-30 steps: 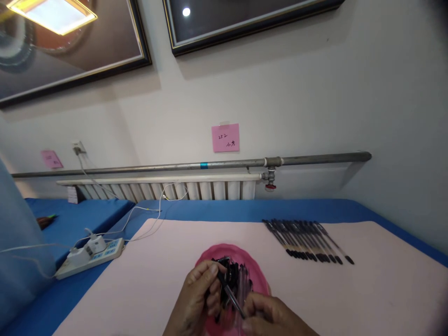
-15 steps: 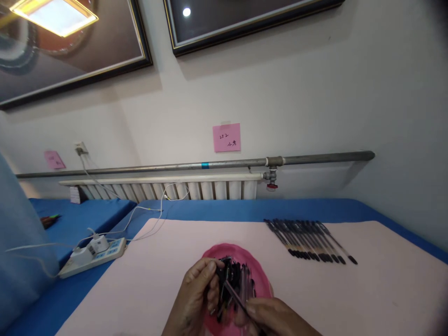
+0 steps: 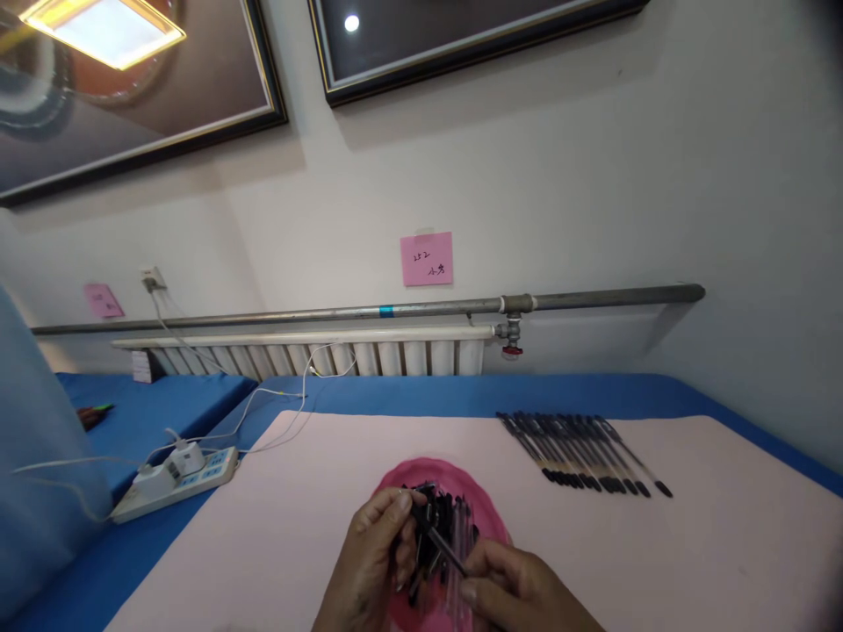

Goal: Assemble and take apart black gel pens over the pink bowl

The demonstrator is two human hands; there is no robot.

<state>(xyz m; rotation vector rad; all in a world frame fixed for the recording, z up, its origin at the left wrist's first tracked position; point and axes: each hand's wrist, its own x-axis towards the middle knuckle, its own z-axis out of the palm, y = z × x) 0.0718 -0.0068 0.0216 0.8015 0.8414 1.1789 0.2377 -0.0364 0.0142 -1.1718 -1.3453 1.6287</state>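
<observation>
My left hand (image 3: 375, 553) is closed in a pinch on a black pen cap (image 3: 419, 516), left of the middle of the bowl. My right hand (image 3: 510, 584) grips the pen (image 3: 446, 551) by its other end. The pen slants between the two hands, its upper end meeting the cap. Below them is a pink bowl (image 3: 491, 513) holding a heap of black caps and clear pen barrels (image 3: 459, 527). My hands hide part of the bowl and its contents.
To the right, several capped pens (image 3: 580, 452) lie side by side in a slanted row on the pink sheet (image 3: 263, 527). A white power strip (image 3: 211, 474) with plugs and cables sits on the blue table edge at left. Behind are a radiator (image 3: 395, 355) and a pipe (image 3: 593, 298).
The right hand has moved up and slightly left with the pen, whose end now meets the cap in my left hand. The left hand has barely shifted.
</observation>
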